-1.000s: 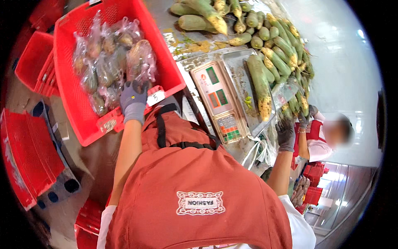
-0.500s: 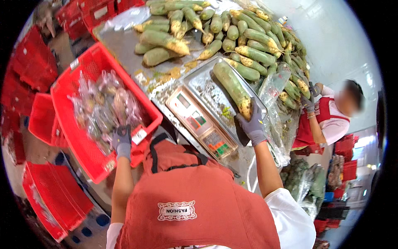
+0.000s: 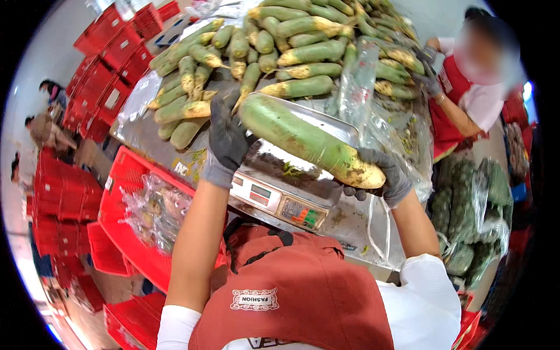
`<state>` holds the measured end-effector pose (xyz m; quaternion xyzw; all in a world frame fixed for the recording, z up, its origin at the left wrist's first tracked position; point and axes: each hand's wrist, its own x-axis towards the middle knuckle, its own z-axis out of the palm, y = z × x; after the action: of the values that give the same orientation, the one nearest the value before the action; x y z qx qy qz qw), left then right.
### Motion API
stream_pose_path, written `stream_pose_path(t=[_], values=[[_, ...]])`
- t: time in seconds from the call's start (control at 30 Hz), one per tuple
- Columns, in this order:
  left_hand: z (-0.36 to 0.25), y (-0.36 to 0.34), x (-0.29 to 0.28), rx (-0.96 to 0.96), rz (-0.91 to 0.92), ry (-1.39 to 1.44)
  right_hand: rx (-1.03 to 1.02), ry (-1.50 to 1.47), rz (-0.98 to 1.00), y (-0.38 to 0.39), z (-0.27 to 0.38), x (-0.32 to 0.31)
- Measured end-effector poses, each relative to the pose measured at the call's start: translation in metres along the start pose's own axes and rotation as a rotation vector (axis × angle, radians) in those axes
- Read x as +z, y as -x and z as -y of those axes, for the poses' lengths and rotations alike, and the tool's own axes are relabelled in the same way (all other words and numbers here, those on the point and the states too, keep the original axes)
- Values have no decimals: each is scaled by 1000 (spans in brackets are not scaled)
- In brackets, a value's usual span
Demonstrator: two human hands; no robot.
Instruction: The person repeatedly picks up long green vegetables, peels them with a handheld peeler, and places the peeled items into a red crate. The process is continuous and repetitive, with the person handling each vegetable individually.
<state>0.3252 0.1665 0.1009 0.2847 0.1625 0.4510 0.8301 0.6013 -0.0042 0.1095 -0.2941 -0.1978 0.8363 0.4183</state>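
My right hand (image 3: 382, 175), in a grey glove, is closed around the yellowish end of a large green radish (image 3: 297, 137), raised at a slant over the scale's steel tray (image 3: 277, 169). My left hand (image 3: 227, 137), also gloved, is open at the radish's left end, fingers pointing up and apart; whether it touches is unclear. Below the tray is the scale's display and keypad (image 3: 274, 201). Many radishes (image 3: 306, 52) are heaped on the steel table (image 3: 140, 122) behind, beside a clear plastic bag (image 3: 359, 81).
A red crate (image 3: 119, 204) of bagged produce stands at left, with stacked red crates (image 3: 67, 181) and people (image 3: 49, 128) beyond. A co-worker (image 3: 461, 93) in a red apron handles radishes at right. Bundled green bags (image 3: 466, 216) lie below that person.
My left hand has left the crate and moved up to the radish's left end. My right hand has taken hold of the radish and raised it from the tray. The view has swung round.
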Motion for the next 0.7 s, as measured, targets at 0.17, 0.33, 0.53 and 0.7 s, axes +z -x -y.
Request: stream_pose_path(t=[0.17, 0.33, 0.53, 0.7], values=[[38, -32, 14, -150, 179, 145, -376, -515, -140, 28, -19, 16], [64, -13, 15, -293, 30, 228, -795, -655, -87, 43, -28, 12], [58, 18, 52, -320, -2, 265, -1055, -590, -130, 46, -36, -7], [49, 31, 61, -178, 61, 288, -1126, -568, -26, 46, -35, -4]])
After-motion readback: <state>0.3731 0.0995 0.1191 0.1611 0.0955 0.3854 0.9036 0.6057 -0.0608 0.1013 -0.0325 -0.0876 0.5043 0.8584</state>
